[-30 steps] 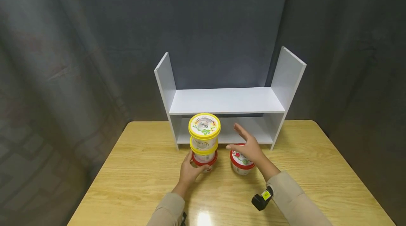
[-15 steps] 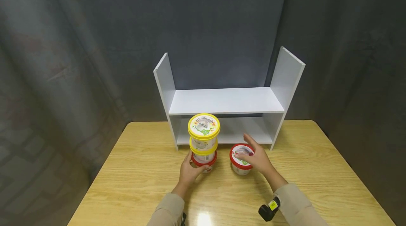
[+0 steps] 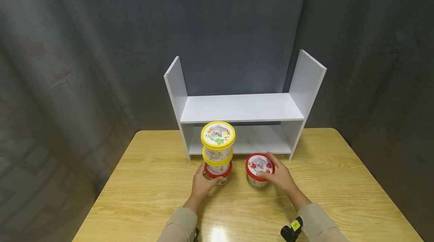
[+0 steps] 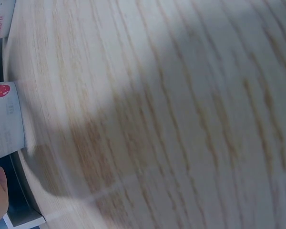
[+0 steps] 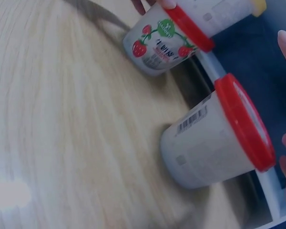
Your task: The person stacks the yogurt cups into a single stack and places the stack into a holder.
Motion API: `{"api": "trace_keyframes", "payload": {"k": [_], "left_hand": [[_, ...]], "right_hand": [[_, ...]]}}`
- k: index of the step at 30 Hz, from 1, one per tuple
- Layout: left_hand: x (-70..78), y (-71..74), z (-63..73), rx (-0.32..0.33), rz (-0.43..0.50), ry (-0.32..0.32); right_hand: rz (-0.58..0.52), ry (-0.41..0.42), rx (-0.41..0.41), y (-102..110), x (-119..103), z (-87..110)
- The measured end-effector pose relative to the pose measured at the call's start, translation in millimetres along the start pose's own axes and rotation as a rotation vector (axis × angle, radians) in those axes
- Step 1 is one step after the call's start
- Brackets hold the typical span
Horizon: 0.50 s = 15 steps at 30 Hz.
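In the head view, a stack of tubs stands on the table: two yellow-lidded tubs, the top one point(image 3: 218, 136) showing a floral lid, above a red-lidded tub point(image 5: 157, 40) with printed strawberries. My left hand point(image 3: 200, 186) holds that bottom tub from the left, thumb at its front. To the right stands a single red-lidded tub point(image 3: 258, 166), upright. Spread fingers of my right hand point(image 3: 281, 177) are around its right side, thumb over the near lid edge. In the right wrist view, that hand's thumb and fingertips appear apart from the lid.
A white two-level shelf unit point(image 3: 242, 108) with tall side panels stands behind the tubs at the table's back. The wooden table point(image 3: 142, 181) extends to both sides. Dark curtains point(image 3: 237, 27) hang behind and beside it.
My right hand has moved right and down, from between the stack and the single tub to that tub's right side. My left hand and the stack stay in place.
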<state>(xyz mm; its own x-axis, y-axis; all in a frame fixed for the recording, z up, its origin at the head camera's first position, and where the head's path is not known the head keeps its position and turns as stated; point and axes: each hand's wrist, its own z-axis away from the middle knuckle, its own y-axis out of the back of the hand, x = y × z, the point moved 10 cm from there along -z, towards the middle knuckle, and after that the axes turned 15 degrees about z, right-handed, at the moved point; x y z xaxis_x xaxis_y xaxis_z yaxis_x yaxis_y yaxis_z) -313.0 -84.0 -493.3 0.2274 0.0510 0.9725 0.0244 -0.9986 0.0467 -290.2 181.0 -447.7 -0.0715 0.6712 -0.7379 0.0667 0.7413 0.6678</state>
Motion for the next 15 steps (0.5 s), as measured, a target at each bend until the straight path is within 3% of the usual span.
{"api": "trace_keyframes", "payload": {"k": [15], "left_hand": [[0.5,0.8,0.0,-0.003,-0.009,-0.004]], "right_hand": [[0.019,-0.054,-0.023,-7,22,0.8]]}}
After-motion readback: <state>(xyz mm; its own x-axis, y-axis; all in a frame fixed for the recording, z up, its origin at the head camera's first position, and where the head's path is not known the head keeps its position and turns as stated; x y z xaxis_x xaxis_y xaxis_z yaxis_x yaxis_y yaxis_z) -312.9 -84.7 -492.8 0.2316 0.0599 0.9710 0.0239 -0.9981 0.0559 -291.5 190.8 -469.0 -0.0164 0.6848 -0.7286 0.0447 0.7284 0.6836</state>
